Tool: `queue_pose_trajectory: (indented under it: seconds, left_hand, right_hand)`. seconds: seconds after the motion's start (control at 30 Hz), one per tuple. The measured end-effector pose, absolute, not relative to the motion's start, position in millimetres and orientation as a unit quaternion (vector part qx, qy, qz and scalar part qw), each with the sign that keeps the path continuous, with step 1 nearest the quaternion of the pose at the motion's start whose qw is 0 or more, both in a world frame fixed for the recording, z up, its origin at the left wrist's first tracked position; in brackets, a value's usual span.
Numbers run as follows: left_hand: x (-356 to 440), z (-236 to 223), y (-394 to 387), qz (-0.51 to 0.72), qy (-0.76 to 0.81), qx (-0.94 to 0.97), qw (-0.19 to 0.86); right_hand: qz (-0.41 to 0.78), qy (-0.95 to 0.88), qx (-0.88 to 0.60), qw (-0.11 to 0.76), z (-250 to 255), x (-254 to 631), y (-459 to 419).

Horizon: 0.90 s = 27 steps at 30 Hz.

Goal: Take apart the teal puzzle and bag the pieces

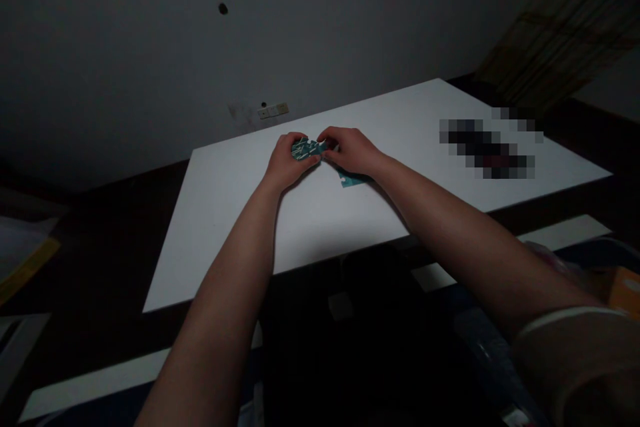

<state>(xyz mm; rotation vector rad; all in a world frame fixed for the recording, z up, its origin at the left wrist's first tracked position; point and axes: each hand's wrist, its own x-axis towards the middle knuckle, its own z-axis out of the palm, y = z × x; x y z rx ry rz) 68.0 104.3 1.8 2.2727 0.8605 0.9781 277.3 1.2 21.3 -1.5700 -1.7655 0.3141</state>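
Note:
Over the middle of the white table, my left hand (284,163) is closed around a teal patterned piece of jigsaw puzzle (301,149) with pale streaks. My right hand (355,149) pinches a smaller teal jigsaw piece (320,147) at the first one's right edge. The two parts meet or nearly touch; whether they interlock I cannot tell. Flat on the table below my right hand lies another teal jigsaw section (351,179) with a notched left edge, partly hidden by my wrist.
The white table (235,213) stands close to a grey wall with a socket strip (273,111). A blurred-out dark patch (487,147) covers something on the table's right side. An orange box (625,290) is at the lower right, and a curtain (565,33) hangs behind.

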Motion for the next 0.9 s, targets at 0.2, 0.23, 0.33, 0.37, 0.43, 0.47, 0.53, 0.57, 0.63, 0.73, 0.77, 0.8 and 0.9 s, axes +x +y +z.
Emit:
queue_pose_trajectory:
  seconds: [0.2, 0.23, 0.33, 0.37, 0.43, 0.47, 0.53, 0.57, 0.63, 0.73, 0.77, 0.8, 0.9]
  left_hand:
    - [67.0, 2.2, 104.0, 0.362, 0.298, 0.846, 0.255]
    - [67.2, 1.9, 103.9, 0.364, 0.298, 0.846, 0.253]
    - [68.3, 1.1, 103.1, 0.368, 0.299, 0.844, 0.25]
    - [68.6, 0.9, 102.7, 0.369, 0.299, 0.843, 0.251]
    - [68.9, 0.8, 102.3, 0.368, 0.301, 0.843, 0.252]
    - [68.9, 0.8, 102.1, 0.367, 0.301, 0.843, 0.253]
    - [69.0, 0.8, 102.1, 0.366, 0.302, 0.843, 0.253]
    - [69.0, 0.8, 102.2, 0.367, 0.301, 0.843, 0.253]
    - [69.1, 0.8, 102.2, 0.369, 0.301, 0.843, 0.251]
    - [69.3, 1.3, 102.0, 0.368, 0.309, 0.84, 0.25]
    - [69.4, 1.5, 101.9, 0.368, 0.312, 0.84, 0.249]
    - [69.4, 1.6, 101.9, 0.369, 0.313, 0.839, 0.248]
    - [69.5, 1.5, 102.2, 0.373, 0.313, 0.838, 0.248]
  right_hand:
    - [0.138, -0.712, -0.576, 0.378, 23.7, 273.3, -0.5]
    - [0.135, -0.714, -0.578, 0.372, 24.1, 276.6, -1.4]
    - [0.117, -0.727, -0.602, 0.309, 25.0, 297.1, -6.8]
    - [0.118, -0.73, -0.615, 0.274, 25.1, 306.7, -9.3]
    - [0.145, -0.731, -0.634, 0.206, 24.6, 326.4, -14.4]
    - [0.162, -0.733, -0.635, 0.182, 24.2, 335.2, -16.3]
    - [0.191, -0.738, -0.627, 0.162, 22.8, 347.5, -18.0]
    - [0.199, -0.739, -0.622, 0.162, 22.2, 350.4, -17.8]
    - [0.206, -0.742, -0.615, 0.171, 21.9, 350.2, -16.0]
    - [0.202, -0.745, -0.611, 0.174, 25.0, 339.9, -14.1]
    - [0.2, -0.744, -0.614, 0.171, 27.0, 335.5, -14.1]
    - [0.199, -0.742, -0.618, 0.167, 29.0, 331.2, -14.5]
    - [0.198, -0.739, -0.626, 0.155, 33.6, 320.2, -16.1]
